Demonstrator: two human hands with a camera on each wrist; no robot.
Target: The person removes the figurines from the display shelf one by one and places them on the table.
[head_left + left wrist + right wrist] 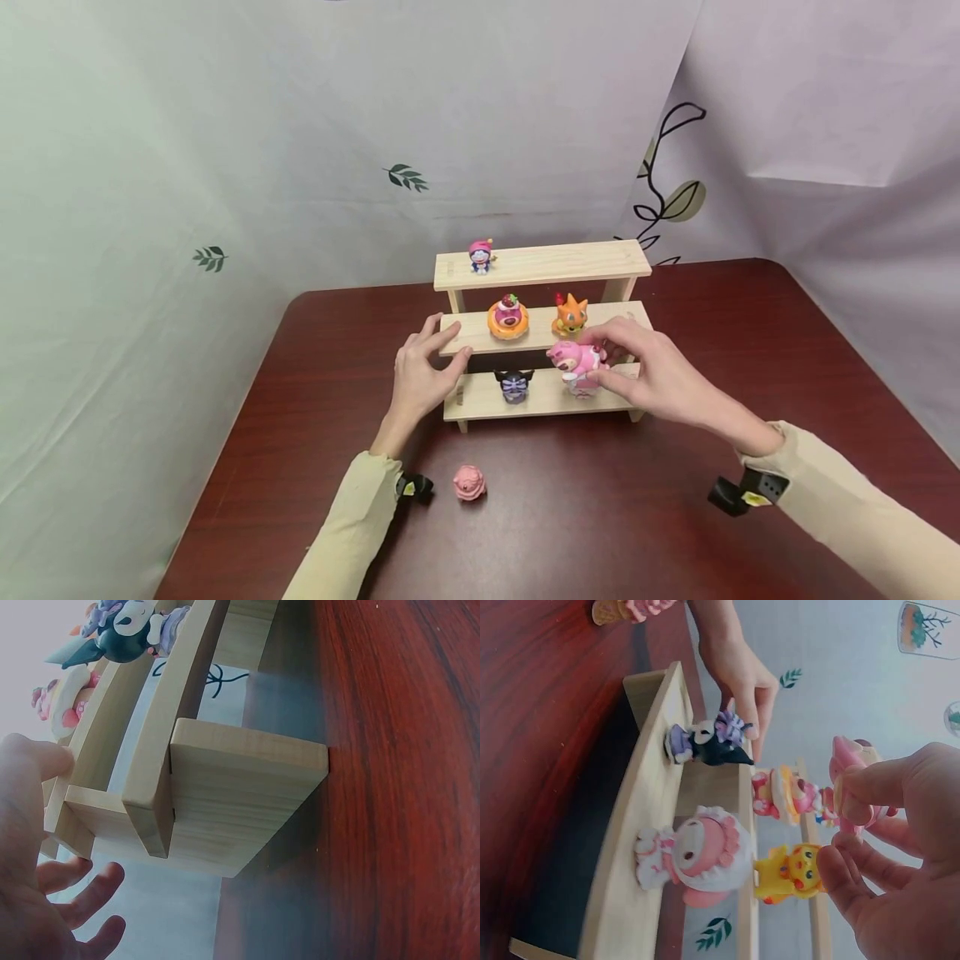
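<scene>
My right hand (648, 367) pinches a pink bear figurine (567, 356) between thumb and fingers, in front of the middle step of a three-step wooden display shelf (540, 405). In the right wrist view the pink bear figurine (846, 754) is partly hidden by the fingers. Below it, a white-and-pink bonneted figurine (705, 851) stands on the lowest step. My left hand (420, 375) grips the left end of the middle step, with the thumb at its front edge; in the left wrist view its other fingers (94, 896) hang loosely beside the wood.
On the lowest step stands a dark purple figurine (514, 387). The middle step bears an orange-ringed figurine (508, 317) and an orange-eared figurine (571, 316). A pink-hatted figurine (481, 257) is on top. A small pink figurine (469, 482) sits on the dark red table (570, 517).
</scene>
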